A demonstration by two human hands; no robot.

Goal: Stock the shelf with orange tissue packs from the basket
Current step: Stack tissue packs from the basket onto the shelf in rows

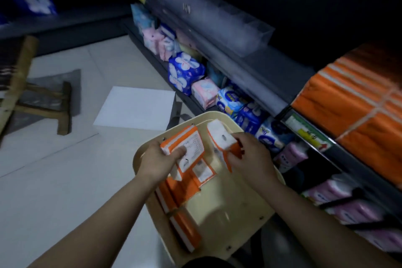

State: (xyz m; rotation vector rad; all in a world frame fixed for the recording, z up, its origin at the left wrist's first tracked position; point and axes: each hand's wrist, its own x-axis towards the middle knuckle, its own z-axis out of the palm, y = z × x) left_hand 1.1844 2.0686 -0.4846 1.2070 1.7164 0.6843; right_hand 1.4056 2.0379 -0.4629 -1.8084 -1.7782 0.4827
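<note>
**Q:** What do the hands show?
**A:** The left hand (pixel 156 159) grips one orange tissue pack (pixel 185 143), with the thumb laid across its label face. The right hand (pixel 250 154) holds a second pack (pixel 219 135) by its lower end, white end up. The hands are apart, each closed around its own pack, both above the basket (pixel 195 115).

**Q:** Where is the rest of the stock?
**A:** More orange packs (pixel 185 230) lie along the basket's left side, and the right part of its bottom is bare. The shelf (pixel 309 135) at upper right already carries stacked orange packs (pixel 352 102).

**Q:** How is this step best done?
**A:** As a judgement: lift each pack clear of the rim before swinging right, and grip the body of the pack, not the loose film. Set it flush against the existing stack, same face outward. The right hand is nearer the shelf and may well go first.

**Q:** And the surroundings?
**A:** The basket sits low over pale floor tiles (pixel 65 180), just beside the shelving. Whether it rests on them cannot be told. The bottom shelf holds blue and pink packs (pixel 186 72). A white sheet (pixel 134 107) lies on the floor beyond the basket, and a wooden frame (pixel 43 102) stands farther left. The light is dim and the view is blurred.
</note>
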